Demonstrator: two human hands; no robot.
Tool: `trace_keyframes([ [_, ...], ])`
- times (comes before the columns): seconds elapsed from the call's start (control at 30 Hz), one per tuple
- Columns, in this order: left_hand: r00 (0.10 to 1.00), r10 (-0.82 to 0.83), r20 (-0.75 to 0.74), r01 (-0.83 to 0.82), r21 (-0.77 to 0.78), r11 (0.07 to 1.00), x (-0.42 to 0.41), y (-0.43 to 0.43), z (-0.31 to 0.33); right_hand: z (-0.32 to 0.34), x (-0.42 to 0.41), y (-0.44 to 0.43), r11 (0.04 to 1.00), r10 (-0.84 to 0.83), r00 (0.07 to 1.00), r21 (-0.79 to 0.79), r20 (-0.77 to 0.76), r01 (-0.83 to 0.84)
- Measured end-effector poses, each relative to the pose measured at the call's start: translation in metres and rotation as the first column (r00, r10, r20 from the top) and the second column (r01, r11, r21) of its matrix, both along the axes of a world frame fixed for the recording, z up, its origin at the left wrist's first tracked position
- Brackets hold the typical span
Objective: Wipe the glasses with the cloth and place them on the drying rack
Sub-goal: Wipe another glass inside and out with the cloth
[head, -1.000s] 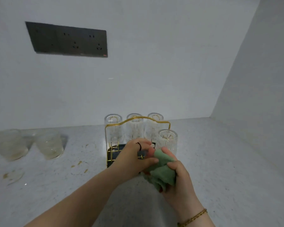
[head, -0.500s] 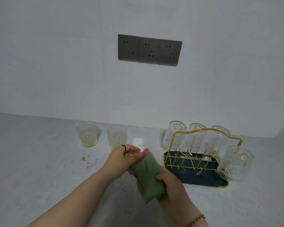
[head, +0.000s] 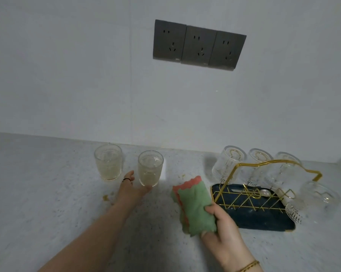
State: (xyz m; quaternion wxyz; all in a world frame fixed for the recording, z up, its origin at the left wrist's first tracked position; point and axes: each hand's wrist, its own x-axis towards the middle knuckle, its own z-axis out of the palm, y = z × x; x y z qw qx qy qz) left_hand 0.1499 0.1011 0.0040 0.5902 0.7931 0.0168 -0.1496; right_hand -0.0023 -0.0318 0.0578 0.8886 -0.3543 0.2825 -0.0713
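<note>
Left hand (head: 133,188) open at dirty glass (head: 150,168), right hand (head: 223,225) gripping cloth (head: 193,207)

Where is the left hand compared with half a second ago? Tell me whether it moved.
Yes. The left hand has left the cloth and reached away from the drying rack, to the nearer dirty glass.

Your left hand (head: 133,188) is reaching to the base of the nearer cloudy glass (head: 150,168) on the tabletop (head: 47,203), fingers spread apart. Your right hand (head: 226,232) is keeping a grip on the folded green cloth (head: 195,208) beside the gold-wire drying rack (head: 252,205), which is carrying four upturned glasses (head: 229,163).
</note>
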Motion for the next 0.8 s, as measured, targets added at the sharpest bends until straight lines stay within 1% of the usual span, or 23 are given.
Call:
trace_keyframes([
  [0.1, 1.000, -0.024, 0.003, 0.024, -0.025, 0.999, 0.015, -0.012, -0.006, -0.006, 0.011, -0.004, 1.000, -0.016, 1.000, -0.005, -0.024, 0.016],
  [0.23, 0.999, -0.015, 0.049, 0.017, -0.033, 0.999, 0.033, -0.025, -0.021, -0.011, 0.020, -0.008, 0.999, -0.010, 1.000, 0.042, 0.002, 0.010],
  [0.33, 0.997, -0.018, 0.075, 0.017, 0.016, 1.000, 0.037, -0.029, -0.023, -0.013, 0.024, -0.010, 0.999, -0.008, 1.000, 0.051, 0.010, 0.007],
  [0.47, 0.998, 0.001, 0.071, -0.005, 0.049, 0.999, 0.045, -0.030, -0.029, -0.013, 0.025, -0.011, 0.995, -0.052, 0.999, 0.086, 0.016, 0.050],
  [0.57, 0.998, -0.026, 0.051, 0.020, 0.104, 0.994, 0.047, -0.029, -0.027, -0.017, 0.023, -0.010, 0.993, -0.082, 0.997, 0.090, 0.003, 0.081],
  [0.6, 0.998, -0.030, 0.049, 0.024, 0.101, 0.995, 0.048, -0.028, -0.027, -0.018, 0.021, -0.009, 0.992, -0.091, 0.996, 0.089, -0.003, 0.091],
  [0.73, 1.000, -0.013, 0.007, 0.013, -0.022, 1.000, 0.044, -0.025, -0.016, -0.010, 0.016, -0.003, 0.992, -0.107, 0.994, 0.064, -0.003, 0.107],
  [0.8, 0.998, -0.052, -0.026, 0.049, -0.108, 0.993, 0.032, -0.020, -0.010, -0.007, 0.008, -0.003, 0.988, -0.146, 0.989, 0.056, 0.015, 0.144],
])
